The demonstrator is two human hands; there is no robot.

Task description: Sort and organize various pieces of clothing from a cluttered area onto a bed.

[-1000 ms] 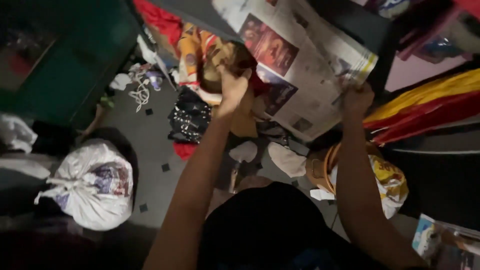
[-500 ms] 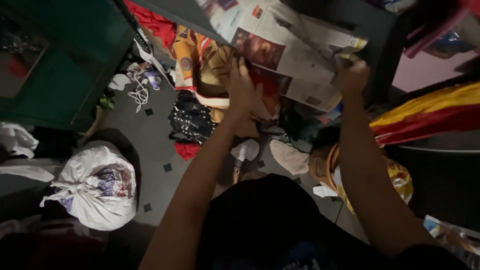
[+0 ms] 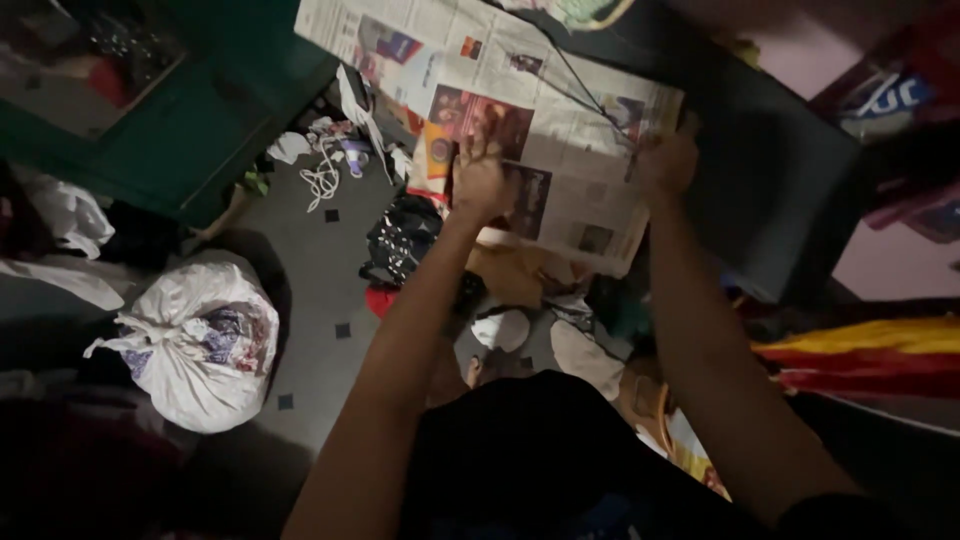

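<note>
Hands first: my left hand (image 3: pixel 478 180) is pressed flat, fingers spread, on top of a big sheet of newspaper (image 3: pixel 520 110), not really gripping anything, just holding it down near the lower left part of the page. My right hand (image 3: pixel 668 160) has its grip closed on the paper's right edge, fingers curled around it. The newspaper itself is spread out in front of me, partly over a dark flat surface (image 3: pixel 770 190) on the right and partly over a heap of clothes.

Under the paper's near edge some orange-brown fabric (image 3: pixel 515 272) pokes out, and just left of that there's a black patterned garment (image 3: pixel 400 240) on the grey floor (image 3: pixel 300 290). Further left a tied-up white plastic bag (image 3: pixel 195 345) sits on the floor, stuffed full. Up top left is a green cabinet (image 3: pixel 200 110), with a tangle of white cord (image 3: pixel 322 175) near its base. Off to my right there's red and yellow cloth (image 3: pixel 870 355) folded in stripes.
</note>
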